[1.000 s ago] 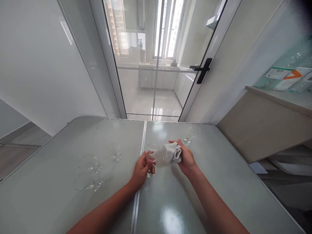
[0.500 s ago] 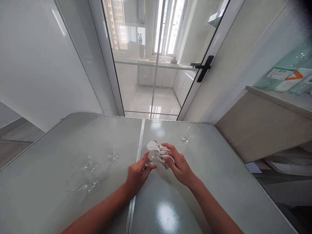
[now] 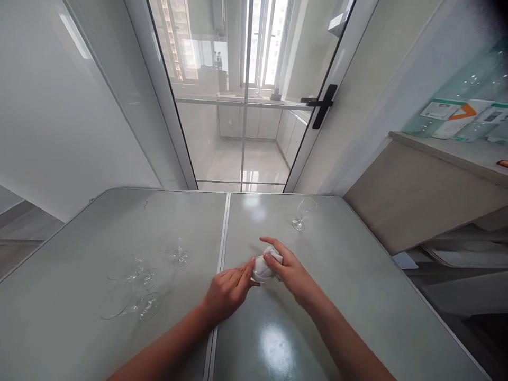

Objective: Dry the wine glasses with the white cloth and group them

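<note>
The person's left hand (image 3: 234, 288) grasps a clear stemmed glass (image 3: 259, 281) — its fingers drawn together along the left side of the bowl. The right hand (image 3: 289, 272) grips a crumpled white cloth (image 3: 273, 253) against that glass, the thumb bent over the fabric and the index finger stretched out beyond it. The held glass is between the two hands, just right of the metal strip (image 3: 224, 227) that divides the grey-green tabletop (image 3: 337, 317); its stem and foot are hidden by the left hand, so its exact tilt cannot be told.

Left of the strip stand three more stemmed glasses: a far glass (image 3: 183, 259), a middle glass (image 3: 146, 278) and a near glass (image 3: 148, 306), the last two close together. A lone glass (image 3: 298, 224) stands beyond the right hand, near the far edge.

Past the tabletop is a glazed door (image 3: 222, 143) with a black lever handle (image 3: 325, 106). At the right, clear plastic bottles (image 3: 444, 114) with labels lie on a shelf (image 3: 448, 151).
</note>
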The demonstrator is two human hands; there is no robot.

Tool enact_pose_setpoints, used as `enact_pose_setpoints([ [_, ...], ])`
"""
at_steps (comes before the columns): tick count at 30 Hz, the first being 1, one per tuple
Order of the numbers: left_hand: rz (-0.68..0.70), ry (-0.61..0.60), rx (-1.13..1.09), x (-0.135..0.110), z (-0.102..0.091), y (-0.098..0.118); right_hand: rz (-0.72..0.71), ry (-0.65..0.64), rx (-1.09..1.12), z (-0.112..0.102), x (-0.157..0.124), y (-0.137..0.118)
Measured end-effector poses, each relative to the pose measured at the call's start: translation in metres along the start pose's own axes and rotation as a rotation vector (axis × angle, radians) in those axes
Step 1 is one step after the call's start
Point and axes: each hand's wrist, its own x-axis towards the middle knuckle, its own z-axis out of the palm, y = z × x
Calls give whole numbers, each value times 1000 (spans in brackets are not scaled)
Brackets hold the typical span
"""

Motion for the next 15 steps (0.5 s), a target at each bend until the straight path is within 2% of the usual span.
enact_pose_setpoints([
  [2, -72, -23, -79, -1, 2, 2, -3, 96, -13, 9, 0, 0],
  [4, -191, -53, -262, -1, 2, 4, -101, 31, -70, 11, -1, 1],
  [7, -460, -155, -657, 3, -3, 2, -290, -63, -161, 1, -3, 6],
  [9, -654, -304, -996, 10, -8, -3, -422, -97, -201, -6, -5, 13],
  [12, -845, -636, -1468, 20, -16, -14, -616, -207, -200, -12, -5, 24],
  [14, -882, -769, -1582, 23, -19, -19, -685, -243, -165, -10, -5, 28],
  [15, -878, -768, -1550, 23, -20, -21, -668, -220, -145, -7, -5, 28],
])
